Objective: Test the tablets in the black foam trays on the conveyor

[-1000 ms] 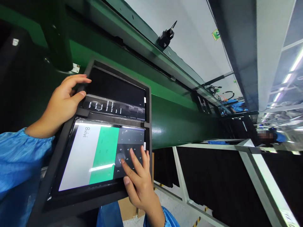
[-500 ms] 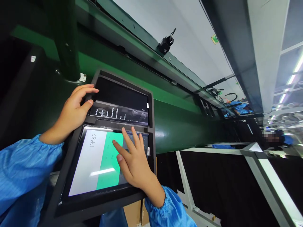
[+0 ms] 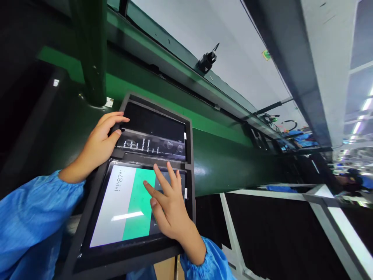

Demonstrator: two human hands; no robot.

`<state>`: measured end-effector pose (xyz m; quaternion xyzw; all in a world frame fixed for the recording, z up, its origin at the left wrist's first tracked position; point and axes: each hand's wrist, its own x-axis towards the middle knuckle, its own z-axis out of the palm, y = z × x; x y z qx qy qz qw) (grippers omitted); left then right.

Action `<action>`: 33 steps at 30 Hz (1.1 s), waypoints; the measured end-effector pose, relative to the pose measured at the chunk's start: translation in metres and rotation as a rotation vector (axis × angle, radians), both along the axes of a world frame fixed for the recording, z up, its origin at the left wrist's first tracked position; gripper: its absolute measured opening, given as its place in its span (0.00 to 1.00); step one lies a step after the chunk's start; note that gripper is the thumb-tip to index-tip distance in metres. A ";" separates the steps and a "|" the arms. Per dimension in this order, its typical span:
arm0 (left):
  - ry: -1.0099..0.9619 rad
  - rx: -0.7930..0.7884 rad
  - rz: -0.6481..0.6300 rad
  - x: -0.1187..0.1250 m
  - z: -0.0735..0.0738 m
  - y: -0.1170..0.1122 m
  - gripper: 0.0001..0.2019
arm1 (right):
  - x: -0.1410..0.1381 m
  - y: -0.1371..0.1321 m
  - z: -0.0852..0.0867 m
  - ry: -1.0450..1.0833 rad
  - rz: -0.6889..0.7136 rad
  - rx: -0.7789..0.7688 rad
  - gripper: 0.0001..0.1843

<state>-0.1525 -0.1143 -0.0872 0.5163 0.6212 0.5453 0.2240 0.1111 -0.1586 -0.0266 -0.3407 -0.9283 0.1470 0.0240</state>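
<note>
- The near tablet (image 3: 116, 214) lies screen up in the near section of a dark tray (image 3: 190, 140), with a calculator lit on it.
- Done, as far as the screen shows: a row of symbols with the digits 8 and 7 among them stands on the white area; the smaller marks are hard to read.
- No separate answer can be made out, so the entry seems partway through; how much is left cannot be told.
- The right hand (image 3: 170, 210) holds nothing, its fingers spread wide. Its forefinger is over the green keys, the other fingers over the dark keypad; whether any tip touches the glass cannot be told.
- The left hand (image 3: 101, 142) is at the tray's far left edge, thumb and forefinger a little apart; whether it grips or only steadies the edge is unclear.
- The far tablet (image 3: 157, 122) sits in the far section, mostly dark, showing a menu strip and no hand over its middle.
- Green bench (image 3: 224, 163) surface shows right of the tray.
</note>
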 end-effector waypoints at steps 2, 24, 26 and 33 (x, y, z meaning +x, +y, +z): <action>0.041 -0.001 -0.021 -0.001 0.000 0.000 0.15 | 0.004 -0.002 0.001 0.016 0.012 -0.006 0.23; 0.271 -0.015 -0.117 -0.006 0.006 -0.006 0.17 | 0.017 -0.089 -0.006 0.255 -0.083 -0.059 0.23; 0.240 -0.010 -0.111 -0.007 0.006 -0.007 0.19 | 0.013 -0.090 -0.005 0.176 -0.013 -0.068 0.25; 0.194 0.025 -0.081 -0.006 0.007 -0.008 0.21 | -0.004 -0.089 -0.004 -0.022 0.139 -0.108 0.33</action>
